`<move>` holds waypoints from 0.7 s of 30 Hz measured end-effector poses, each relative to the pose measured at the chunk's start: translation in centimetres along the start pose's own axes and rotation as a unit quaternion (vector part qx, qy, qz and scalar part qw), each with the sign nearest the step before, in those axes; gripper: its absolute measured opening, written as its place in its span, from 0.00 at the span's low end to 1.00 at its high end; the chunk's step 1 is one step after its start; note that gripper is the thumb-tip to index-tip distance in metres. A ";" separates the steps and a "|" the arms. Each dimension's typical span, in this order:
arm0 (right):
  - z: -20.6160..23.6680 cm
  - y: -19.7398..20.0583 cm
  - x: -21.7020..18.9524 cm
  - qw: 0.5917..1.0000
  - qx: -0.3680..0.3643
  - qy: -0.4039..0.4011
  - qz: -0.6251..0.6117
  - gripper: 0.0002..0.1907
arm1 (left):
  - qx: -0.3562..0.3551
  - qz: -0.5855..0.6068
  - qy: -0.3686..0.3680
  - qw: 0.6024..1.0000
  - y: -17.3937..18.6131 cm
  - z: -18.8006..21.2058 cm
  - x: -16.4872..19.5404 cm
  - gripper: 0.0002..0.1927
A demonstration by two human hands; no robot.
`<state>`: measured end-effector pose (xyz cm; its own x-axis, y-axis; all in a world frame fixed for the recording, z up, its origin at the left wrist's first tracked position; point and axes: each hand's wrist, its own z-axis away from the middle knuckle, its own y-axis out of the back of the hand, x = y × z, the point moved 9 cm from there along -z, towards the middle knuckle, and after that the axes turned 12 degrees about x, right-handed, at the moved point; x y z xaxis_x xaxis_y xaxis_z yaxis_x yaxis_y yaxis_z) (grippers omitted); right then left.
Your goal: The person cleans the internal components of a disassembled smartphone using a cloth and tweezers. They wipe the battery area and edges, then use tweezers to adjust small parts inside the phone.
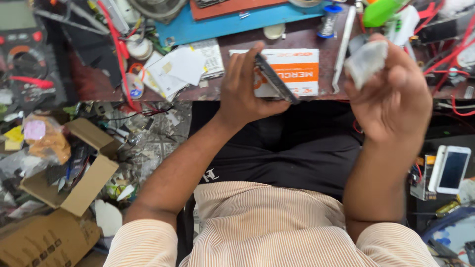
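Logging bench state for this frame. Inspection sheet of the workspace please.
Surface: dark wooden bench, crowded.
Job's things: thin dark flat device, held edge-on; crumpled pale cloth.
Clutter: orange-and-white box, loose papers, solder spool, multimeter.
Hands: left hand grips the device; right hand holds the cloth.
Cables: red leads left; more far right.
Surroundings: open cardboard box on the floor, white phone at right.

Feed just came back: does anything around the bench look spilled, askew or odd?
Yes. An open cardboard box lies tipped on the floor, litter scattered around it. The left hand holds a flat dark device tilted on edge; the right hand grips a crumpled whitish wad.
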<state>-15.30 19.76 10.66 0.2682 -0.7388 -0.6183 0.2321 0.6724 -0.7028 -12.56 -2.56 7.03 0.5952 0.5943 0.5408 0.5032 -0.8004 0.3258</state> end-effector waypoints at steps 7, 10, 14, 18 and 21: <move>5.0 -7.1 -1.6 0.884 -0.090 0.221 0.402 0.07 | -0.001 0.011 0.001 1.000 0.3 -0.2 0.0 0.57; 4.8 -8.5 -1.7 0.816 -0.053 0.263 0.512 0.08 | 0.008 0.015 -0.004 1.000 0.6 -0.7 0.3 0.57; 5.3 -10.9 -1.6 0.739 -0.071 0.323 0.587 0.12 | 0.000 -0.007 0.001 1.000 0.7 -1.2 0.4 0.57; 5.2 -11.7 -1.6 0.756 -0.075 0.311 0.570 0.13 | 0.001 -0.009 -0.002 1.000 0.6 -1.3 0.5 0.57; 4.7 -11.9 -1.4 0.775 -0.079 0.283 0.559 0.14 | -0.003 -0.011 0.006 1.000 0.4 -1.2 0.3 0.56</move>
<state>-14.03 12.99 21.53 -0.2445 0.3710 -0.8958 0.0206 0.9257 0.3778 -12.96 -2.79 8.27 0.5760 0.6106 0.5435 0.5126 -0.7877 0.3418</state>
